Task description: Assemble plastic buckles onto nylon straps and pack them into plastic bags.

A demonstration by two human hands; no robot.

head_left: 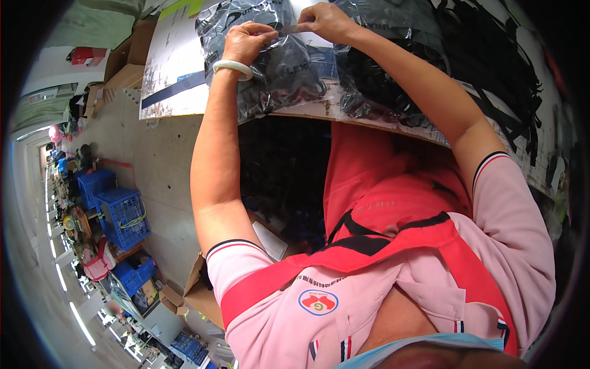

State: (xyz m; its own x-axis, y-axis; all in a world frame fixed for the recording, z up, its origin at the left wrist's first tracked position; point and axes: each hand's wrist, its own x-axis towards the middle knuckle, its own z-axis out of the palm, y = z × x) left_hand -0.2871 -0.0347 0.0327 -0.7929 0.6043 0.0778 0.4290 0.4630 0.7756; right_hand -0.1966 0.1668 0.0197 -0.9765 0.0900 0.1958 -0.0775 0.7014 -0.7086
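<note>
Both my hands are over a clear plastic bag (283,74) with dark printing, which lies on the work table and holds dark contents. My left hand (247,40), with a pale bangle (233,69) at the wrist, is closed in a pinch at the bag's upper part. To its right, the fingers of my right hand (324,23) are pinched too. A thin greyish strip (289,29) spans the short gap between the fingertips; whether it belongs to the bag I cannot tell. A second filled plastic bag (384,74) lies beneath my right forearm.
Black straps (491,74) are heaped at the table's right. The worn white tabletop (175,61) carries a dark stripe and ends just before my red apron (369,166). Cardboard boxes (126,71) stand at the far left; blue crates (123,212) sit on the floor below them.
</note>
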